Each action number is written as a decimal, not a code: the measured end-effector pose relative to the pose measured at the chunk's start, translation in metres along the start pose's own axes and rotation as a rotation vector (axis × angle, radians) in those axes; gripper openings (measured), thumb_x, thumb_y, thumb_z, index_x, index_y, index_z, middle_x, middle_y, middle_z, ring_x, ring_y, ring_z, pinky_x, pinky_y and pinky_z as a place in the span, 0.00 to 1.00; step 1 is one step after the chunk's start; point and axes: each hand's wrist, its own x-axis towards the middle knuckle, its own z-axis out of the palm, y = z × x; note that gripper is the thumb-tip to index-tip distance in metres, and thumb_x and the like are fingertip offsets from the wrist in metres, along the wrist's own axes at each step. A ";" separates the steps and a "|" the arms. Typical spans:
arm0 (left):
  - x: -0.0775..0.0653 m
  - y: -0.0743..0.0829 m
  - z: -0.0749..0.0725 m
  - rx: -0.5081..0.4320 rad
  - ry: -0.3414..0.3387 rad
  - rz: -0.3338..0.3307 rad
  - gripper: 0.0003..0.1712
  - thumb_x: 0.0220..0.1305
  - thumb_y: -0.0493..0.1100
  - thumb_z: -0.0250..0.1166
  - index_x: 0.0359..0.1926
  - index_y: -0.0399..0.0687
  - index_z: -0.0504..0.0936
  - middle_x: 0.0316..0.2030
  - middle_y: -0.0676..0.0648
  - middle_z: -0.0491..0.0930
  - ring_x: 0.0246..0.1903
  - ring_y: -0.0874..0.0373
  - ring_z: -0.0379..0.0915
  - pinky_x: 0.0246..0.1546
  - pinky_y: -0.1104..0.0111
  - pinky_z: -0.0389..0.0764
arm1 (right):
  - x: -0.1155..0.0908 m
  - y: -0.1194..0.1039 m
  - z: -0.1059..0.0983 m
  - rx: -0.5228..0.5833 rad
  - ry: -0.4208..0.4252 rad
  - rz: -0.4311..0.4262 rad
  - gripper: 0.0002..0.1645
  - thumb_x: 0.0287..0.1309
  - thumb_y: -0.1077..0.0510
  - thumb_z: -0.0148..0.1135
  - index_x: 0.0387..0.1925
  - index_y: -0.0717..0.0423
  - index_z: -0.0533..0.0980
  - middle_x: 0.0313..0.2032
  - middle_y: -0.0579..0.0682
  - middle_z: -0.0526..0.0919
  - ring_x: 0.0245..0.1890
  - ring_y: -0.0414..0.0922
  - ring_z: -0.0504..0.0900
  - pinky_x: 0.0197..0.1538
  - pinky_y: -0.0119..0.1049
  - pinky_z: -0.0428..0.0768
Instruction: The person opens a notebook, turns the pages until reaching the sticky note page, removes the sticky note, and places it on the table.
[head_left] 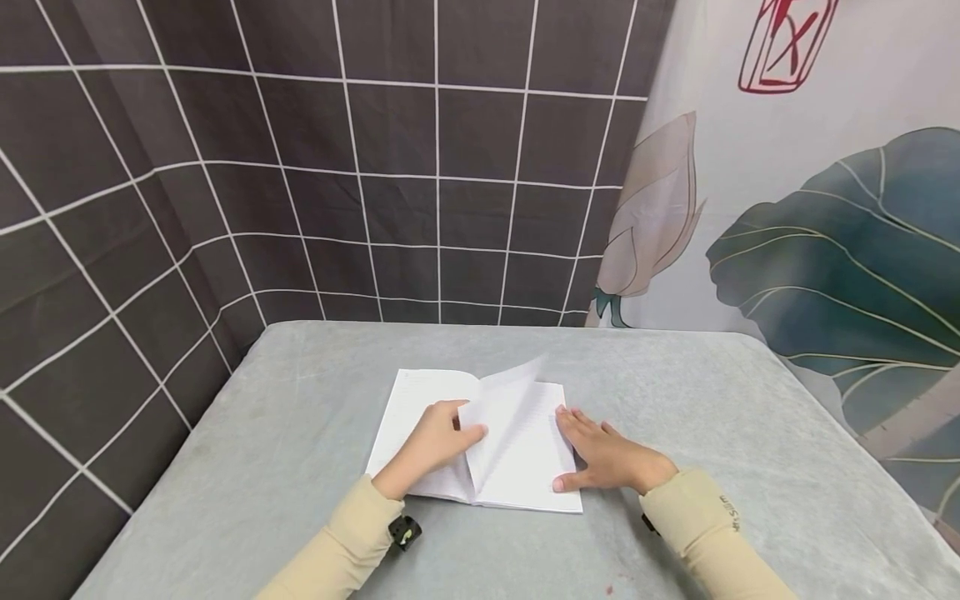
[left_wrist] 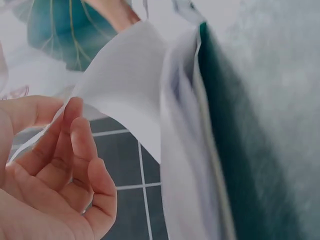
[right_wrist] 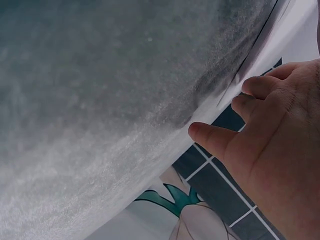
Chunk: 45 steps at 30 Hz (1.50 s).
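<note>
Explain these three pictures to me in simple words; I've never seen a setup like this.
No machine appears here: a person's bare left hand and right hand do the work. The widest picture comes from a camera worn on the head, looking forward and down. The other two come from cameras worn on the wrists, one for each hand, so they look close and tilted.

On the grey table lies an open book. The left hand pinches a lifted page between thumb and fingers, which the left wrist view shows close up. The right hand rests at the book's right edge, holding nothing. Behind the table hangs a dark backdrop with white lines.
</note>
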 end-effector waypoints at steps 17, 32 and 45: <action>0.011 -0.020 -0.033 -0.192 0.110 -0.181 0.15 0.54 0.36 0.68 0.45 0.39 0.83 0.36 0.40 0.85 0.38 0.55 0.80 0.40 0.68 0.77 | 0.003 -0.001 0.001 -0.007 -0.001 -0.051 0.63 0.45 0.32 0.67 0.74 0.57 0.51 0.74 0.55 0.53 0.74 0.61 0.44 0.66 0.70 0.45; 0.008 -0.037 -0.051 -0.230 0.139 -0.289 0.22 0.56 0.38 0.68 0.52 0.36 0.79 0.40 0.37 0.84 0.38 0.55 0.79 0.37 0.68 0.78 | 0.003 -0.001 0.000 -0.029 -0.021 -0.073 0.61 0.45 0.32 0.67 0.73 0.54 0.53 0.74 0.52 0.53 0.74 0.63 0.44 0.64 0.71 0.46; 0.005 -0.057 -0.068 -0.172 0.127 -0.359 0.24 0.60 0.41 0.63 0.56 0.35 0.76 0.49 0.34 0.81 0.51 0.44 0.76 0.52 0.54 0.75 | 0.002 0.001 -0.003 -0.036 -0.058 -0.084 0.62 0.40 0.34 0.71 0.73 0.53 0.55 0.74 0.55 0.52 0.73 0.65 0.44 0.64 0.72 0.47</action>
